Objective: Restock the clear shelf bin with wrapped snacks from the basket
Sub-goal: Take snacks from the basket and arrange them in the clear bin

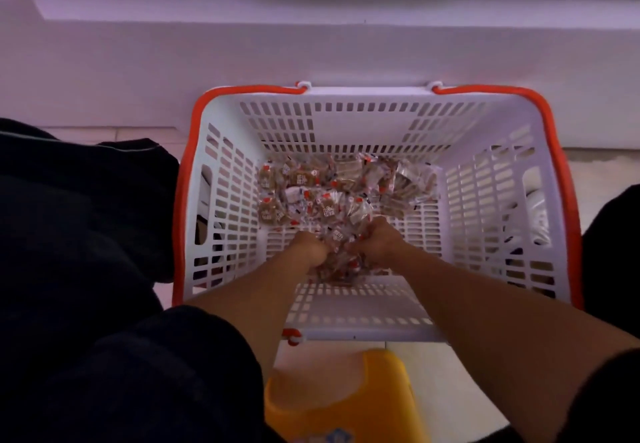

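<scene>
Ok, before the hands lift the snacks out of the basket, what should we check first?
1. Left hand grips a bunch of small wrapped brown-and-red snacks: ok.
2. Right hand grips the same bunch from the other side: ok.
3. No snacks slipping out under the hands: cannot tell, the underside is hidden.
4. White slotted plastic basket with orange rim open above the hands, nothing blocking the lift: ok.
5. More snacks left at the far end of the basket floor: ok.
6. Clear shelf bin ready to fill: cannot tell, it is not in view.
</scene>
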`<control>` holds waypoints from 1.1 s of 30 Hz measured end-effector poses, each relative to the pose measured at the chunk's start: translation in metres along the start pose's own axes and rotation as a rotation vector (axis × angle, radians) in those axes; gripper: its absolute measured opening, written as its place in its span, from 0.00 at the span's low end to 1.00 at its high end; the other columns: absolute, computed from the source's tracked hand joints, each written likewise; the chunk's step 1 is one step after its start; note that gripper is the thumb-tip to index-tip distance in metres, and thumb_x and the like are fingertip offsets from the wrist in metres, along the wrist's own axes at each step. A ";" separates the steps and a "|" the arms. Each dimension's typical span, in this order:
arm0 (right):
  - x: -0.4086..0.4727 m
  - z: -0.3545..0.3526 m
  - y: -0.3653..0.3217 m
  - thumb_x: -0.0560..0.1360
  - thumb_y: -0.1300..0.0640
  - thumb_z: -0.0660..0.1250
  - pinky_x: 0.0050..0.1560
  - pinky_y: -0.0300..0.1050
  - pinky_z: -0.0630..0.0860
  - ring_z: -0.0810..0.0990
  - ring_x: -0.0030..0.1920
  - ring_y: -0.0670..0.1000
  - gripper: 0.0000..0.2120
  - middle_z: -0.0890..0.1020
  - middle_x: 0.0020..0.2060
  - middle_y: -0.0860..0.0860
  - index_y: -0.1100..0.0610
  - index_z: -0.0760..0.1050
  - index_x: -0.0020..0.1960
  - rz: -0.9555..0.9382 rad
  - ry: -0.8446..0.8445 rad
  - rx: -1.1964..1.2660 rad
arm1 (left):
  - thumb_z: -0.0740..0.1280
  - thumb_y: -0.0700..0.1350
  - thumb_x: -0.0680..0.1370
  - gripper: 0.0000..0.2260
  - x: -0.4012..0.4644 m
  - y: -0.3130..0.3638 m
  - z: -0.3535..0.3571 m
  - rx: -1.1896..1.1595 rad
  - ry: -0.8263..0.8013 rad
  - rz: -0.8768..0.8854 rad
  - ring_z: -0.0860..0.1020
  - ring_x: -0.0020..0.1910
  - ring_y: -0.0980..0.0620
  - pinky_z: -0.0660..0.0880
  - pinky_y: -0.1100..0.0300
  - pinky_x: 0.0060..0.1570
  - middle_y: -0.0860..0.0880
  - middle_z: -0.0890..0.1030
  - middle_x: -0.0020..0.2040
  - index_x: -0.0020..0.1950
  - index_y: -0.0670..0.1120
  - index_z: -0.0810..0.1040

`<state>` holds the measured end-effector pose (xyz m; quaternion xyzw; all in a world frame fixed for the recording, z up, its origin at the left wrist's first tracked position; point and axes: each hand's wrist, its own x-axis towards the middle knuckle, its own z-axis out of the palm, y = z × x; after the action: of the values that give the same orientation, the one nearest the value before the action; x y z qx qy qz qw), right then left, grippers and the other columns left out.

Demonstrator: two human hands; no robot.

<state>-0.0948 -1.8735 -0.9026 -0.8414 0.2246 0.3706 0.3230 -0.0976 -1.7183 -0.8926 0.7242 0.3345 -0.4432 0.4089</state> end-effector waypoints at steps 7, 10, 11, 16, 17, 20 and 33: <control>-0.003 -0.014 -0.001 0.74 0.51 0.72 0.50 0.52 0.80 0.81 0.43 0.56 0.15 0.81 0.40 0.58 0.63 0.83 0.49 0.007 -0.049 -0.053 | 0.71 0.52 0.77 0.18 -0.003 0.002 0.000 0.126 -0.024 0.098 0.73 0.34 0.49 0.67 0.60 0.32 0.45 0.77 0.38 0.56 0.39 0.78; -0.005 -0.023 -0.001 0.76 0.54 0.71 0.50 0.52 0.81 0.83 0.44 0.59 0.13 0.83 0.42 0.63 0.66 0.82 0.46 -0.004 -0.162 -0.059 | 0.69 0.49 0.78 0.18 -0.007 0.006 -0.007 0.071 0.067 0.134 0.74 0.33 0.51 0.67 0.60 0.29 0.45 0.78 0.40 0.61 0.38 0.74; -0.006 -0.025 0.002 0.75 0.57 0.72 0.47 0.52 0.81 0.82 0.42 0.59 0.13 0.83 0.44 0.64 0.68 0.82 0.48 0.004 -0.200 -0.025 | 0.69 0.50 0.78 0.18 -0.007 0.007 -0.011 0.040 0.092 0.152 0.76 0.35 0.50 0.69 0.60 0.31 0.44 0.78 0.42 0.61 0.39 0.73; -0.014 -0.022 0.009 0.78 0.61 0.67 0.25 0.40 0.72 0.73 0.30 0.48 0.02 0.78 0.38 0.55 0.58 0.77 0.50 -0.103 -0.307 -0.136 | 0.73 0.52 0.74 0.29 -0.012 0.011 -0.032 0.011 0.124 0.180 0.79 0.56 0.43 0.79 0.50 0.50 0.40 0.78 0.59 0.69 0.41 0.69; -0.016 -0.022 0.006 0.78 0.59 0.67 0.23 0.35 0.72 0.73 0.31 0.46 0.03 0.77 0.38 0.51 0.53 0.74 0.50 -0.125 -0.312 -0.176 | 0.73 0.49 0.74 0.27 -0.015 0.012 -0.034 0.017 0.082 0.173 0.80 0.52 0.44 0.81 0.49 0.48 0.42 0.78 0.56 0.69 0.41 0.69; -0.015 -0.025 0.000 0.79 0.56 0.66 0.24 0.28 0.72 0.76 0.33 0.44 0.02 0.78 0.38 0.48 0.52 0.74 0.51 -0.141 -0.342 -0.230 | 0.71 0.42 0.78 0.22 -0.026 0.009 -0.034 -0.011 -0.120 0.129 0.82 0.43 0.48 0.83 0.51 0.39 0.44 0.78 0.53 0.69 0.43 0.68; -0.056 -0.128 -0.043 0.77 0.70 0.66 0.58 0.53 0.78 0.82 0.52 0.54 0.08 0.82 0.49 0.56 0.58 0.76 0.51 -0.154 -0.500 0.159 | 0.61 0.45 0.83 0.07 -0.082 0.047 -0.065 -0.159 -0.469 0.169 0.76 0.36 0.50 0.73 0.54 0.43 0.47 0.79 0.37 0.53 0.44 0.76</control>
<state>-0.0420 -1.9272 -0.7767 -0.7103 0.1018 0.5224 0.4607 -0.0656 -1.6916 -0.7862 0.5927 0.2024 -0.5357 0.5664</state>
